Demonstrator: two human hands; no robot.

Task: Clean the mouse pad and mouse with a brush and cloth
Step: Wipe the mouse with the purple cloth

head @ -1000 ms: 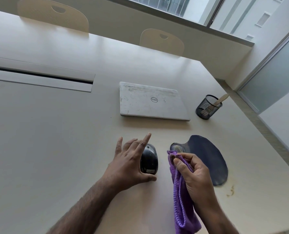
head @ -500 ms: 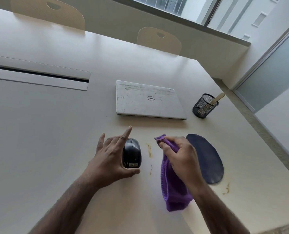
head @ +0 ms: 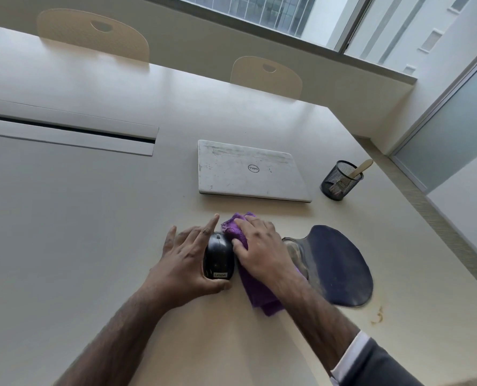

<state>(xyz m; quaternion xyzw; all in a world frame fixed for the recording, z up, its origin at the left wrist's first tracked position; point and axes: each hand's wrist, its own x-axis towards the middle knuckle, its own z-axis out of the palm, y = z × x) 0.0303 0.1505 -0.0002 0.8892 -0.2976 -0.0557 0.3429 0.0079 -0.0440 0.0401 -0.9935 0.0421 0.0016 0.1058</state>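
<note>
Change since earlier frame: the right hand (head: 262,252) has come down from above the table; it now presses the purple cloth (head: 255,288) flat on the table (head: 92,232), just beside the mouse.
Mouse: the black Lenovo mouse (head: 218,257) sits on the table, off the pad, between the two hands.
Left hand: the left hand (head: 188,263) cups the mouse's left side, thumb at its rear edge, index finger raised; a loose steadying grasp, not clenched.
Right hand: palm down, fingers spread over the cloth, pinning it rather than clutching it.
Mouse pad: the dark mouse pad (head: 340,266), with its wrist rest, lies just right of the cloth.
Brush: its handle stands in the mesh pen cup (head: 340,181), well apart.
Risk, mouse: a sideways wipe may push the mouse out of the light hold.
Risk, cloth: the trailing end may drag table stains (head: 378,316) onto the pad.
Laptop: the closed Dell laptop (head: 248,171) lies beyond.
</note>
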